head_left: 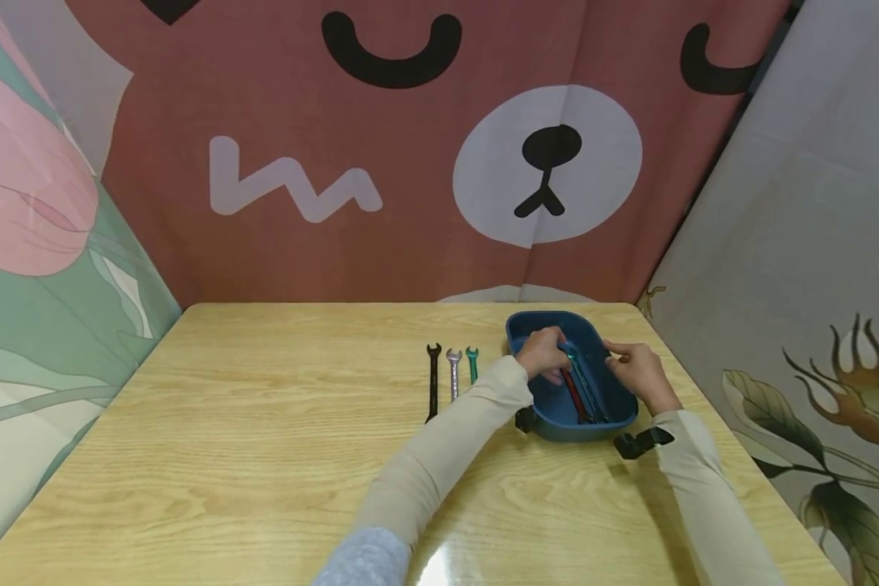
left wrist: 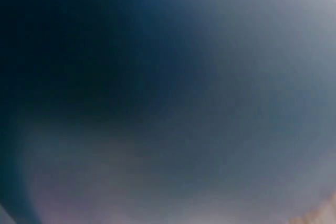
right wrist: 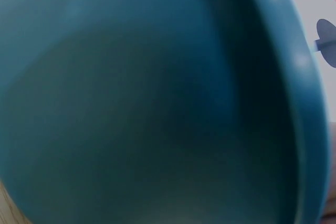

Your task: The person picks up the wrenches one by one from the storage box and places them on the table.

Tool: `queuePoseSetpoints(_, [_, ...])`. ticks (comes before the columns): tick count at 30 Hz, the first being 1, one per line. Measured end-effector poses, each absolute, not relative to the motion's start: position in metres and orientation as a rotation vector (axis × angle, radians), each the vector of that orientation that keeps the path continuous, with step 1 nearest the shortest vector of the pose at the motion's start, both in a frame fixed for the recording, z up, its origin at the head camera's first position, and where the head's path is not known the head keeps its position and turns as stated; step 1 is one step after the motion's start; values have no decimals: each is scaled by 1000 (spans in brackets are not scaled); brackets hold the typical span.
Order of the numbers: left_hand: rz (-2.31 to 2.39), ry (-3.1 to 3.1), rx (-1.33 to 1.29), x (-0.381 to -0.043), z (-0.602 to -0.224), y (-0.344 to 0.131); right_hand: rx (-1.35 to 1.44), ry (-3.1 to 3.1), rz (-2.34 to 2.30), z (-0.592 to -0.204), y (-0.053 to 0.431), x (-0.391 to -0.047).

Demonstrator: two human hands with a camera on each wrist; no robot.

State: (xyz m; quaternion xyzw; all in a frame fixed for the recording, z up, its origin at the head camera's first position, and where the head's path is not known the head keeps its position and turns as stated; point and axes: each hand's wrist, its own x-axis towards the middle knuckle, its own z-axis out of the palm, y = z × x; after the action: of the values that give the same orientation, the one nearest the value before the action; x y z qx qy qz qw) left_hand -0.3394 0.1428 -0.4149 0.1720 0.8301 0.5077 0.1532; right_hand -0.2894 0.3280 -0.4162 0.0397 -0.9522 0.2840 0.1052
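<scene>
A blue tub [head_left: 582, 433] sits on the wood table [head_left: 190, 456], and both hands are at it. The left hand [head_left: 544, 353] is down in the tub, near its left side. Its fingers are bent, and the top end of a red wrench [head_left: 575, 397] goes in under them. I cannot tell if the fingers have hold of it, or how wide they are spread. The rest of the red wrench lies along the tub floor and points to the tub's near end. Just to its right, in the tub too, is a blue wrench [head_left: 588, 391].

The right hand [head_left: 640, 373] is at the right side of the tub. Its thumb and finger pinch the rim, with the tub's edge between them.

Left of the tub, three more wrenches lie in a row on the table, side by side and apart. The black wrench [head_left: 434, 378] is farthest from the tub, the silver wrench [head_left: 454, 373] is in the middle, and the green wrench [head_left: 473, 365] is nearest. The left sleeve [head_left: 439, 472] hides the low part of the green one.

Behind the tub hangs a bear cloth [head_left: 293, 260]. The left wrist view is just a dark blur. The right wrist view shows the tub's wall and rim up close.
</scene>
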Motion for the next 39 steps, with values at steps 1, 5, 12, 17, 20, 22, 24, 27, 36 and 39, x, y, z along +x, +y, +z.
queuePoseSetpoints(1, [1453,2378,489,-339,-414,143,122,-2806,831,-416,328,-289])
queuePoseSetpoints(5, [1422,2361,484,-336,-410,141,136,-2815,834,-416,328,-289])
queuePoseSetpoints(12, [1351,2334,531,-338,-406,138,121,-2818,828,-416,329,-289])
queuePoseSetpoints(17, [1311,2342,588,-335,-397,137,111,-2830,828,-416,329,-288])
queuePoseSetpoints(20, [1316,2337,597,-332,-393,138,112,-2838,821,-416,329,-289])
queuePoseSetpoints(22, [1320,2337,585,-330,-391,138,112,-2842,818,-415,330,-289])
queuePoseSetpoints(24, [1332,2331,576,-329,-389,138,101,-2846,828,-415,329,-289])
queuePoseSetpoints(27, [1352,2321,563,-328,-388,139,98,-2847,830,-416,330,-290])
queuePoseSetpoints(36, [1404,2281,548,-326,-382,146,108,-2832,832,-419,331,-291])
queuePoseSetpoints(39, [1413,2281,547,-329,-382,149,121,-2812,834,-419,331,-293])
